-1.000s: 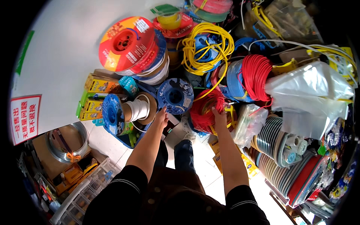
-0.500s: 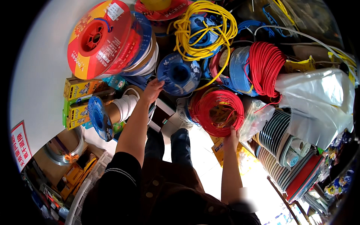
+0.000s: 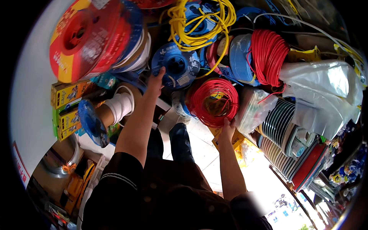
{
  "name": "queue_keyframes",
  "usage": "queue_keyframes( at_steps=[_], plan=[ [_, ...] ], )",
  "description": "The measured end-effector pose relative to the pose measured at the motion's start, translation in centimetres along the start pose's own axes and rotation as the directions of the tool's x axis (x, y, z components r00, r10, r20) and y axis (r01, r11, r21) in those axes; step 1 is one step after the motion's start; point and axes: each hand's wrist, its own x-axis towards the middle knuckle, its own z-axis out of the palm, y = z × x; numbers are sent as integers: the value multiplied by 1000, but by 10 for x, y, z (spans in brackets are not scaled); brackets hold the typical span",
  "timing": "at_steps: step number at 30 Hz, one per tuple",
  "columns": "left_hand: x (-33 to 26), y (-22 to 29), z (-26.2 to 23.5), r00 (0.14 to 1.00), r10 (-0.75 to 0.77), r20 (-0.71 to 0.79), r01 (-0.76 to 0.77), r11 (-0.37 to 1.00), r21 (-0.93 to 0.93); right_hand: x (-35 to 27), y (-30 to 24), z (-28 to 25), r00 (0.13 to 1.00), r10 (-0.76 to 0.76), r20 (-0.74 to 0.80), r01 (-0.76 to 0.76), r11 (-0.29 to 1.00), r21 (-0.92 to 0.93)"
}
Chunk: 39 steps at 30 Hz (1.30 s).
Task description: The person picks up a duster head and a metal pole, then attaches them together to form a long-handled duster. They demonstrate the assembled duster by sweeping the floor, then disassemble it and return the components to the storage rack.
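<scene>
- L hand (image 3: 155, 81) up at the blue spool (image 3: 177, 66), fingers spread & loose, tips touching its lower-left rim, not wrapped round it
- R hand (image 3: 227, 128) under the red wire coil (image 3: 213, 101), fingers curled up on the coil's bottom edge, gripping it
- red coil sits mid-stack, just below & right of blue spool, wedged w/ a clear plastic bag of small parts (image 3: 253, 109) on its right
- above both: loose yellow cable (image 3: 199, 23) draped over another blue reel, a strand hanging down past the blue spool's right side
- big red-and-yellow drum (image 3: 82, 38) upper left, blurred, leaning over white-wound reels
- second red coil (image 3: 268, 55) upper right w/ blue wrap beside it; white plastic sheet (image 3: 326, 88) further right
- stack of striped flat coils (image 3: 281, 130) on edge, right of the bag
- left of L arm: blue-flanged reel w/ white cable (image 3: 115, 109), yellow boxes (image 3: 71, 94) behind it
- floor tiles (image 3: 199, 149) show btwn the arms, dark shoes there; goods crowd in on every side
</scene>
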Motion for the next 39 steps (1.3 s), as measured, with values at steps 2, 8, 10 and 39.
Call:
queue_keyframes(
  at_steps=[2, 8, 10, 39],
  plan=[
    [-10, -25, -11, 923, 372, -94, -324, 888, 326, -13, 2, 3, 994, -105, -7, 104, 992, -70],
    [-216, -77, -104, 945, -227, 234, 192, 968, 161, -50, 50, -32, 956, -161, 246, 283, 731, -621],
    [-258, -87, -180, 963, -238, 127, 229, 970, 85, -94, 48, -14, 917, -216, 336, 389, 674, -628],
    [-233, 112, -9, 867, 40, 496, -256, 891, 376, -118, -151, 100, 781, -62, 622, -259, 873, 413]
  ],
)
